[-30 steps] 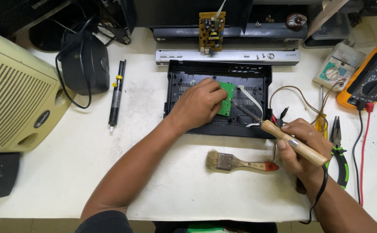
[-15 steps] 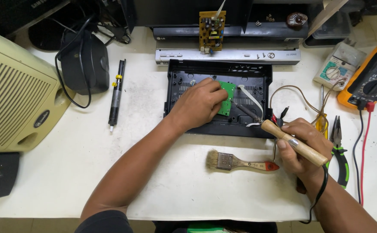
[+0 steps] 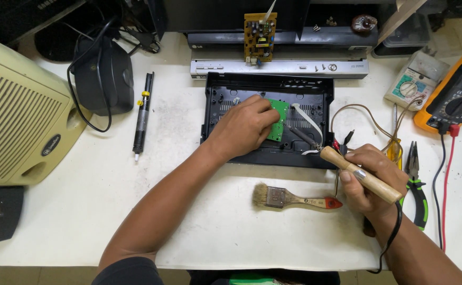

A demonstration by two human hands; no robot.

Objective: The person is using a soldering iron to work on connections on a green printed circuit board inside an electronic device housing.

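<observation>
Hidden: the left hand (image 3: 244,129) is covering most of the green board (image 3: 278,120); the iron's tip is hard to make out.
Left hand: pressing flat, gripping nothing.
Right hand (image 3: 371,182): clenching the wooden-handled soldering iron (image 3: 342,166).
Board: sitting inside the black tray (image 3: 265,87).
Meters: two, one orange (image 3: 453,100), one pale (image 3: 416,82), lying at the right edge.
Brush (image 3: 294,198): one, lying near the right hand.

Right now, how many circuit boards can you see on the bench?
2. A green circuit board lies in the black case under the left hand; a yellow-brown circuit board stands upright at the back. Others may be hidden.
</observation>
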